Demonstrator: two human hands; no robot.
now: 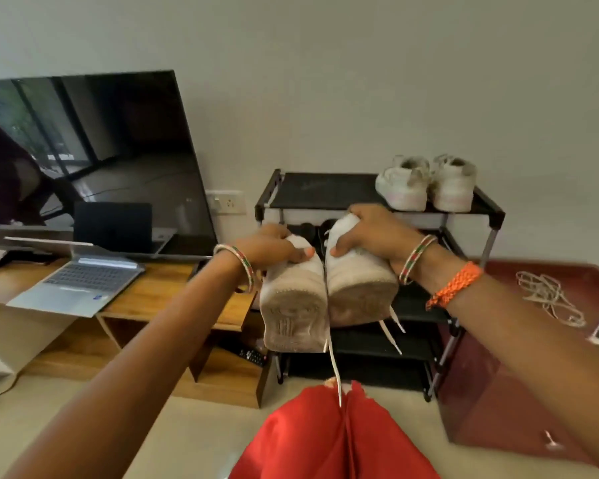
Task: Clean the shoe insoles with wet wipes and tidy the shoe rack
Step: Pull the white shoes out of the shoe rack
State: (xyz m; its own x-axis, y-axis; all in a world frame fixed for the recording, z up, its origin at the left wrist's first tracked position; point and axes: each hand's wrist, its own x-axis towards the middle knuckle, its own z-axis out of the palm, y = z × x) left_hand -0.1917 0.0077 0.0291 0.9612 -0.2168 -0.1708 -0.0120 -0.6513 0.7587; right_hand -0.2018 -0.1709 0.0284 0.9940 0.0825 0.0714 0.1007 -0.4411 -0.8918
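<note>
Now, fingers: on the left hand [274, 247] they curl over the upper of the left shoe [294, 299], thumb pressed on its near side; on the right hand [370, 236] they wrap the right shoe [357, 281] the same way.
Hold: each hand grips one white sneaker, heels and soles turned toward the camera, the two shoes touching side by side.
Place: the pair hangs in the air in front of the shoe rack [488, 209], level with its second shelf, at about 12 o'clock from the person's knees.
Look of the shoes: off-white uppers, soles greyed and grubby, laces [334, 361] loose and dangling toward 6 o'clock; the insoles cannot be seen from this side.
Step in hand: judged to be tidying, the pair being carried at the rack; whether it is going in or coming out cannot be told.
Next move: probably calls for keeping the pair level and together, clearing the shelf edge, and keeping the trailing laces from snagging.
Rack top: a second pair of white sneakers [426, 184] sits at the 2 o'clock corner.
Surroundings: a laptop [83, 285] on the low wooden desk [163, 288] at 9 o'clock, with a television [94, 150] behind it; a loose cord [547, 295] on the floor at 3 o'clock.
Wipes: none clearly in view.
</note>
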